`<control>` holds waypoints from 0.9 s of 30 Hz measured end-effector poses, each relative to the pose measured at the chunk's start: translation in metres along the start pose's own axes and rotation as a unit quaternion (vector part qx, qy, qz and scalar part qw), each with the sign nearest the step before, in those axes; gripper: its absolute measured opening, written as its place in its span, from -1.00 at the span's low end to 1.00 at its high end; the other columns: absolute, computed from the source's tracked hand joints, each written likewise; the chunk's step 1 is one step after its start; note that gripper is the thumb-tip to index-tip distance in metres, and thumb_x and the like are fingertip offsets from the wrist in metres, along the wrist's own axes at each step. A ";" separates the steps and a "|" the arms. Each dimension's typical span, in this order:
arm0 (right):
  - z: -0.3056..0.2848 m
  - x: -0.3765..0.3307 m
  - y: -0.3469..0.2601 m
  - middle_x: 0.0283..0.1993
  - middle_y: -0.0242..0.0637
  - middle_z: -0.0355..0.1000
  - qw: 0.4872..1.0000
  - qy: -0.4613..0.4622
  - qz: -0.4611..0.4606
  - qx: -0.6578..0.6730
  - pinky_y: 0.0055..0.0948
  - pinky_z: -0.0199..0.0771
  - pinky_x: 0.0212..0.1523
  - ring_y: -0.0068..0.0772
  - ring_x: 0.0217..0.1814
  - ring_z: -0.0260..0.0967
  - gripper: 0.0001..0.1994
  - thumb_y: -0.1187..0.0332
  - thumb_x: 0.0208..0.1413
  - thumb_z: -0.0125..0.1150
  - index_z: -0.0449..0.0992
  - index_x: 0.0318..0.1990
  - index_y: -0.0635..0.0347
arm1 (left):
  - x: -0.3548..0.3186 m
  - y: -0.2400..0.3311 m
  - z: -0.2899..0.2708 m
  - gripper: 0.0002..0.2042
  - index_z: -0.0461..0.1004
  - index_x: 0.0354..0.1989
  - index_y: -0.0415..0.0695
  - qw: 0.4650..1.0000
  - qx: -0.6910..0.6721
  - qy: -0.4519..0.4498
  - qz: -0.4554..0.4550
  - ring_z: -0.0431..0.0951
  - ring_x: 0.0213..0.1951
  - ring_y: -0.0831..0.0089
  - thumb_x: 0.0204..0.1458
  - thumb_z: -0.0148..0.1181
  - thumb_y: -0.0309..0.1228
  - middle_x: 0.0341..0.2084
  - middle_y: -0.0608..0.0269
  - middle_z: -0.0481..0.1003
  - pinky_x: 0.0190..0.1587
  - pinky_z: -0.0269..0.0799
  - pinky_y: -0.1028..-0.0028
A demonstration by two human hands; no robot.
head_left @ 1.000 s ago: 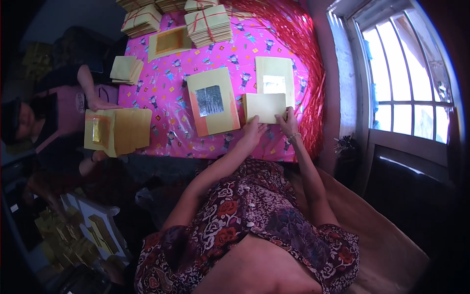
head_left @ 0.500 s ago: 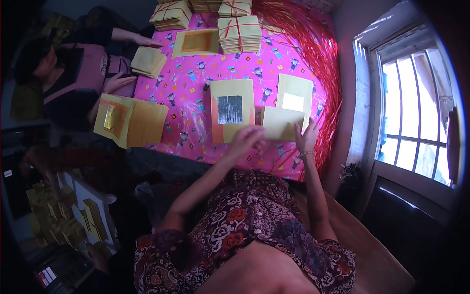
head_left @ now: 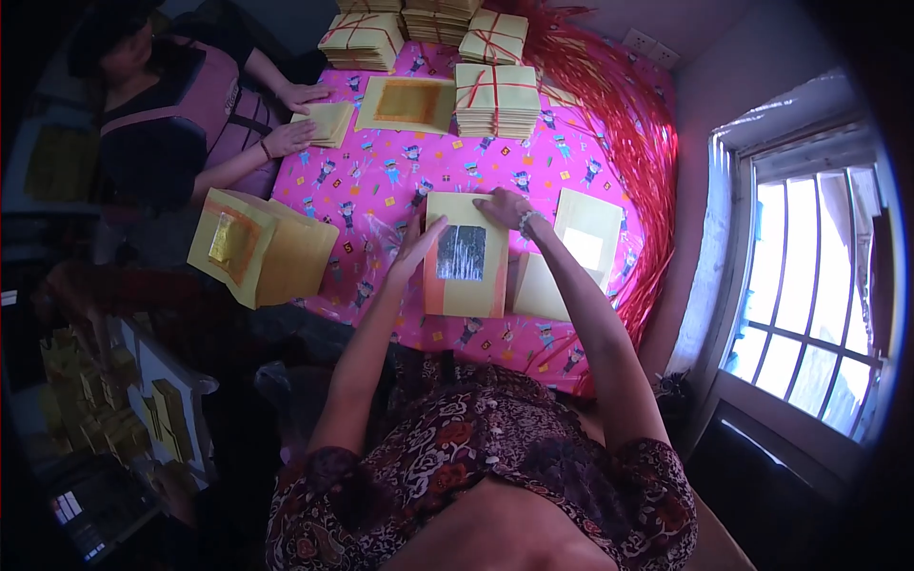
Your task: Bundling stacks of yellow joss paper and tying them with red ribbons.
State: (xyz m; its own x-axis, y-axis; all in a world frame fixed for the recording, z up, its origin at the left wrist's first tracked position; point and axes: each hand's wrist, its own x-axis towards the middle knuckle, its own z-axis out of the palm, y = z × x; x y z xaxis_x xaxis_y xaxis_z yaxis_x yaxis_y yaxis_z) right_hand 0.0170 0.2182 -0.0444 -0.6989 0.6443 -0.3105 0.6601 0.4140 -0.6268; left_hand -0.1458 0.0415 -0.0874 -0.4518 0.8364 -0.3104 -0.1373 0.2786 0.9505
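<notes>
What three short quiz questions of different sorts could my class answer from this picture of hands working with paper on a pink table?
1. True or false: the left hand rests at the left edge of the yellow paper sheet with a silver foil square.
2. Which colour string ties the stacked yellow paper bundles? A green B red C blue
3. Fill in: the right hand presses the sheet's ___ edge.

Key: 1 true. 2 B. 3 top.

Both hands rest on the paper stack [head_left: 466,255] mid-table [head_left: 381,181]; tied bundles [head_left: 495,100] lie behind, another stack [head_left: 259,247] left.
</notes>
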 end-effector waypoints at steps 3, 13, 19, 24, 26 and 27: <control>-0.004 -0.001 -0.006 -0.08 0.06 0.46 0.996 -0.075 0.043 0.030 -0.23 0.37 0.03 -0.07 0.01 0.42 -0.29 -0.25 0.00 0.04 0.43 0.00 0.30 | -0.003 0.011 -0.002 -0.46 0.20 0.14 -0.17 0.996 0.078 -0.027 -0.035 0.44 -0.33 0.58 0.00 0.26 -0.33 -0.26 0.30 0.44 -0.37 0.35 0.56; -0.012 -0.010 -0.005 0.05 0.11 0.38 0.994 -0.062 0.068 0.053 -0.24 0.31 0.12 -0.07 0.14 0.33 -0.22 -0.22 0.02 0.09 0.29 0.14 0.35 | 0.004 0.007 0.001 -0.40 0.27 0.09 -0.20 0.997 -0.033 -0.037 -0.054 0.47 -0.16 0.47 -0.09 0.36 -0.22 -0.15 0.21 0.45 -0.17 0.40 0.47; -0.017 -0.067 -0.020 -0.12 0.05 0.35 0.970 0.215 -0.102 0.057 -0.13 0.36 -0.02 0.07 -0.04 0.34 -0.61 0.18 0.10 0.13 0.36 -0.04 0.28 | -0.040 -0.004 -0.016 -0.40 0.19 0.19 -0.25 0.994 -0.030 0.084 -0.059 0.35 0.08 0.38 0.06 0.20 -0.17 0.04 0.09 0.37 0.11 0.25 0.45; -0.026 -0.160 -0.031 -0.26 -0.20 0.45 0.961 0.224 -0.100 0.129 -0.40 0.45 -0.30 -0.35 -0.30 0.45 -0.84 0.40 0.10 0.14 0.50 -0.17 0.21 | -0.105 -0.004 -0.029 -0.59 0.35 0.04 -0.24 0.990 0.054 0.126 0.042 0.43 -0.02 0.43 0.11 0.15 -0.24 -0.01 0.15 0.41 -0.01 0.35 0.49; -0.012 -0.188 -0.030 -0.27 -0.22 0.45 0.975 0.166 -0.117 0.093 -0.38 0.46 -0.32 -0.32 -0.33 0.45 -0.83 0.40 0.09 0.16 0.51 -0.17 0.20 | -0.124 -0.006 -0.029 -0.66 0.40 -0.01 -0.21 0.984 0.096 0.134 0.069 0.47 -0.10 0.44 0.12 0.13 -0.27 -0.06 0.17 0.44 -0.08 0.38 0.48; -0.004 -0.199 -0.036 -0.37 -0.22 0.39 0.976 0.161 -0.130 0.060 -0.31 0.45 -0.30 -0.18 -0.35 0.40 -0.86 0.40 0.01 0.19 0.48 -0.25 0.13 | -0.135 0.001 -0.025 -0.68 0.41 -0.02 -0.19 0.984 0.099 0.131 0.071 0.48 -0.14 0.46 0.11 0.13 -0.28 -0.09 0.19 0.45 -0.11 0.39 0.48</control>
State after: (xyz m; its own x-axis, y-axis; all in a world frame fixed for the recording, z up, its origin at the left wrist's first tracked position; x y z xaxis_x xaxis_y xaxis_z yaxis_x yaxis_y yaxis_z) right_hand 0.1332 0.0777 0.0429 -0.7023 0.7050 0.0989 0.4216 0.5238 -0.7402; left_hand -0.1069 -0.0832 -0.0441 -0.6693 0.7304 -0.1362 0.1070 0.2761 0.9551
